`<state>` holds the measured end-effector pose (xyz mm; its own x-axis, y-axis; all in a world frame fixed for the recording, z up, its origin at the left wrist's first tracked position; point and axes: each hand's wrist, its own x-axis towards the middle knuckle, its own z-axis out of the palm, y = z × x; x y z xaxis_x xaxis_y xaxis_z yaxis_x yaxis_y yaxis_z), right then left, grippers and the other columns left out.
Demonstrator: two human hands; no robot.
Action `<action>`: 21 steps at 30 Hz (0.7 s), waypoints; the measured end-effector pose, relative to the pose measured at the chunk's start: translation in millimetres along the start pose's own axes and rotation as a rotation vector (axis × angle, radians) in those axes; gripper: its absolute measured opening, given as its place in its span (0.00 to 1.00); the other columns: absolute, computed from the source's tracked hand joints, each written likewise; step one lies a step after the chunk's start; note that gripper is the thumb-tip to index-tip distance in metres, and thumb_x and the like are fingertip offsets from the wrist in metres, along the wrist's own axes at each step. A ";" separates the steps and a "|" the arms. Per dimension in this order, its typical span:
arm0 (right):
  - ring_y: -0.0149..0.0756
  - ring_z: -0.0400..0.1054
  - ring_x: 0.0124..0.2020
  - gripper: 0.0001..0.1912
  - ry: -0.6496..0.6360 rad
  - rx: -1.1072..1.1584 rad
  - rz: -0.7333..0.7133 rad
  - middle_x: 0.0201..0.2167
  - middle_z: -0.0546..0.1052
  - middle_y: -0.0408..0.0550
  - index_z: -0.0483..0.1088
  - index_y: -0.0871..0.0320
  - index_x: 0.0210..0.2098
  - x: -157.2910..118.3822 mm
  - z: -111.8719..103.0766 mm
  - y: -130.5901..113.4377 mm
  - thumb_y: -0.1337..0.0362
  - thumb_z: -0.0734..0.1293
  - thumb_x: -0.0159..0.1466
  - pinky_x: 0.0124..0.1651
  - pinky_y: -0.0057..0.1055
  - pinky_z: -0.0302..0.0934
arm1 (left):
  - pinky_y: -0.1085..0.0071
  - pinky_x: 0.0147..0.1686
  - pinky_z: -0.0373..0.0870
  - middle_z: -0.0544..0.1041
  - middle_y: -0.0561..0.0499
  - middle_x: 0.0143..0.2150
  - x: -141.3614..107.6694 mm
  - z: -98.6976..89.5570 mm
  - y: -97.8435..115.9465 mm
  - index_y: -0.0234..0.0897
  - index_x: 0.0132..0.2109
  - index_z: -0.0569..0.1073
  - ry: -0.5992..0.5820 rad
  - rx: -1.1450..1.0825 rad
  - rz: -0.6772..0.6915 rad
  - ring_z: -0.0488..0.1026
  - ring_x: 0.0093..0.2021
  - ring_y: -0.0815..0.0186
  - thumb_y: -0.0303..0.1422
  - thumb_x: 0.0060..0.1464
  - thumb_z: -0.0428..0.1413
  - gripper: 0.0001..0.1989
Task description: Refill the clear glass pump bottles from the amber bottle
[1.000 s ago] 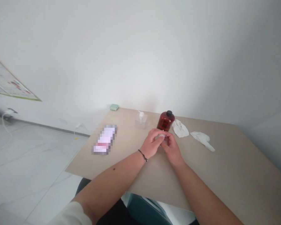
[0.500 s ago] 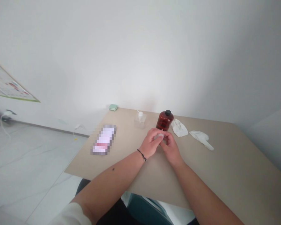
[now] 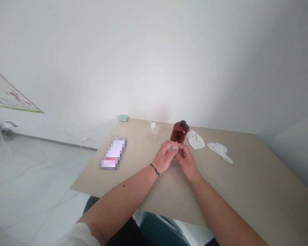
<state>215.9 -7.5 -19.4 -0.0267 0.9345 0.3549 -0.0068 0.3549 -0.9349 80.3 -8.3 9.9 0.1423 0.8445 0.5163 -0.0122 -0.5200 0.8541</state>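
Small translucent item (image 3: 175, 148): located between the two hands, above the near-middle portion of the table (image 3: 246, 181); the fingers conceal most of it, and its full shape cannot be determined. Whether it touches the tabletop cannot be determined either.

Left hand (image 3: 164, 156): grasping the item, fingers curved over the far side, thumb laid along the near side. A dark cord bracelet (image 3: 155, 170) encircles the wrist.

Right hand (image 3: 189, 163): grasping the same item from the opposite side, fingers bent, fingertips meeting those of the left hand.

Dark red bottle (image 3: 179, 132): upright, directly beyond the hands, black cap (image 3: 183, 123) fitted. The hands obscure its base; contact between hands and bottle cannot be confirmed.

Crumpled white piece (image 3: 196, 140): lies just to the right of the bottle. A second, elongated white piece (image 3: 220, 152) lies flat farther right, apart from the first.

Clear pump bottle (image 3: 153, 132): upright, left of the red bottle, white pump head on top.

Phone (image 3: 114, 153): lies at the left side of the table, screen lit, display pixelated.

Pale green case (image 3: 123, 118): positioned at the far left corner, near the wall (image 3: 154, 61).
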 end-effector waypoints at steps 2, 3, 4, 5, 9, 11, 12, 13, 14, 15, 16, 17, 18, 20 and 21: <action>0.46 0.64 0.56 0.15 -0.016 -0.019 -0.005 0.52 0.70 0.49 0.70 0.50 0.44 -0.2 -2.1 -2.0 0.52 0.70 0.60 0.62 0.49 0.57 | 0.60 0.57 0.65 0.75 0.45 0.46 0.3 -0.3 1.3 0.38 0.46 0.76 0.001 0.006 -0.004 0.71 0.51 0.60 0.37 0.64 0.52 0.11; 0.46 0.64 0.57 0.16 -0.025 -0.025 -0.008 0.52 0.70 0.49 0.71 0.50 0.44 -0.2 -2.6 -3.1 0.51 0.70 0.60 0.62 0.49 0.56 | 0.59 0.57 0.64 0.75 0.45 0.46 0.4 -0.5 1.6 0.38 0.45 0.77 0.000 0.009 -0.007 0.71 0.51 0.60 0.37 0.64 0.52 0.11; 0.46 0.64 0.58 0.16 -0.033 -0.025 -0.008 0.53 0.70 0.49 0.71 0.50 0.45 -0.2 -2.5 -4.0 0.51 0.70 0.61 0.62 0.48 0.56 | 0.59 0.57 0.65 0.75 0.45 0.46 0.5 -0.6 1.7 0.38 0.45 0.77 -0.002 0.011 -0.009 0.71 0.51 0.60 0.37 0.63 0.52 0.11; 0.45 0.64 0.57 0.16 -0.037 -0.019 -0.004 0.52 0.70 0.49 0.70 0.50 0.46 -0.1 -1.9 -4.6 0.52 0.70 0.61 0.62 0.48 0.56 | 0.59 0.57 0.65 0.75 0.45 0.46 0.6 -0.6 1.7 0.39 0.45 0.77 -0.002 0.012 -0.012 0.71 0.51 0.60 0.37 0.63 0.52 0.11; 0.43 0.68 0.51 0.18 -0.012 0.002 0.012 0.47 0.73 0.48 0.67 0.50 0.46 0.2 1.6 -5.3 0.54 0.71 0.59 0.59 0.48 0.59 | 0.59 0.57 0.66 0.75 0.46 0.47 0.8 -0.7 3.1 0.39 0.46 0.77 0.002 0.008 -0.020 0.72 0.50 0.60 0.39 0.63 0.52 0.12; 0.44 0.68 0.51 0.17 -0.021 -0.012 0.011 0.47 0.73 0.48 0.68 0.51 0.45 0.0 1.2 -5.6 0.53 0.71 0.60 0.59 0.48 0.60 | 0.59 0.57 0.65 0.75 0.45 0.46 1.2 -0.7 5.1 0.39 0.45 0.77 -0.002 0.009 -0.023 0.72 0.51 0.59 0.39 0.63 0.52 0.12; 0.44 0.67 0.53 0.16 -0.029 -0.018 0.008 0.49 0.73 0.48 0.68 0.50 0.45 -0.2 0.3 -5.9 0.52 0.70 0.61 0.59 0.48 0.60 | 0.59 0.57 0.65 0.75 0.45 0.46 1.3 -0.8 6.1 0.39 0.45 0.77 -0.003 0.011 -0.024 0.72 0.51 0.59 0.39 0.63 0.52 0.12; 0.45 0.66 0.54 0.16 -0.037 -0.025 0.003 0.50 0.72 0.49 0.69 0.50 0.45 -0.5 -0.7 -6.3 0.52 0.69 0.61 0.59 0.48 0.60 | 0.59 0.57 0.65 0.75 0.45 0.46 1.4 -0.8 6.9 0.38 0.45 0.77 -0.003 0.014 -0.025 0.72 0.51 0.59 0.39 0.63 0.52 0.12; 0.45 0.65 0.56 0.16 -0.039 -0.031 -0.007 0.52 0.71 0.49 0.70 0.50 0.46 -0.7 -1.7 -6.8 0.51 0.69 0.61 0.60 0.48 0.60 | 0.59 0.57 0.65 0.75 0.45 0.46 1.5 -0.8 7.4 0.38 0.45 0.77 -0.002 0.018 -0.025 0.72 0.51 0.59 0.39 0.63 0.52 0.12; 0.46 0.65 0.57 0.16 -0.039 -0.038 -0.016 0.53 0.71 0.49 0.70 0.49 0.46 -0.8 -2.4 -7.3 0.50 0.69 0.62 0.60 0.48 0.60 | 0.59 0.57 0.65 0.75 0.45 0.46 1.5 -0.8 7.5 0.39 0.44 0.77 -0.002 0.022 -0.026 0.72 0.51 0.59 0.39 0.63 0.52 0.13; 0.46 0.64 0.57 0.17 -0.037 -0.043 -0.021 0.53 0.71 0.49 0.70 0.49 0.46 -0.9 -2.7 -7.8 0.50 0.68 0.62 0.60 0.49 0.59 | 0.59 0.57 0.65 0.75 0.45 0.46 1.4 -0.7 7.1 0.39 0.44 0.77 -0.003 0.025 -0.026 0.72 0.51 0.59 0.39 0.63 0.52 0.13; 0.46 0.64 0.57 0.17 -0.037 -0.043 -0.018 0.53 0.71 0.49 0.70 0.49 0.46 -0.9 -2.4 -8.2 0.49 0.68 0.62 0.60 0.49 0.60 | 0.59 0.57 0.65 0.75 0.45 0.46 1.2 -0.6 6.5 0.39 0.45 0.77 -0.005 0.025 -0.027 0.72 0.51 0.59 0.40 0.63 0.52 0.13; 0.46 0.65 0.56 0.17 -0.038 -0.038 -0.009 0.52 0.72 0.49 0.70 0.49 0.47 -0.9 -1.7 -8.5 0.49 0.68 0.62 0.60 0.49 0.60 | 0.59 0.57 0.65 0.75 0.45 0.46 1.1 -0.5 5.8 0.39 0.45 0.77 -0.006 0.023 -0.027 0.72 0.51 0.59 0.40 0.63 0.52 0.13; 0.45 0.67 0.53 0.18 -0.026 -0.021 0.011 0.49 0.73 0.49 0.68 0.50 0.47 -0.7 0.5 -8.6 0.50 0.69 0.61 0.59 0.49 0.61 | 0.59 0.56 0.66 0.75 0.45 0.47 0.9 -0.3 4.5 0.39 0.46 0.77 -0.007 0.016 -0.021 0.72 0.51 0.59 0.40 0.63 0.52 0.13; 0.44 0.68 0.52 0.17 -0.017 -0.014 0.014 0.48 0.74 0.49 0.67 0.50 0.46 -0.6 1.4 -8.4 0.51 0.70 0.61 0.59 0.49 0.61 | 0.59 0.56 0.66 0.75 0.45 0.47 0.9 -0.2 4.3 0.38 0.46 0.77 -0.006 0.013 -0.017 0.72 0.50 0.59 0.40 0.63 0.52 0.13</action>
<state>214.5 -11.1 -11.7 -0.0438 0.9389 0.3413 0.0081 0.3420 -0.9397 80.2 -9.8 14.0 0.1482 0.8527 0.5009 0.0032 -0.5069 0.8620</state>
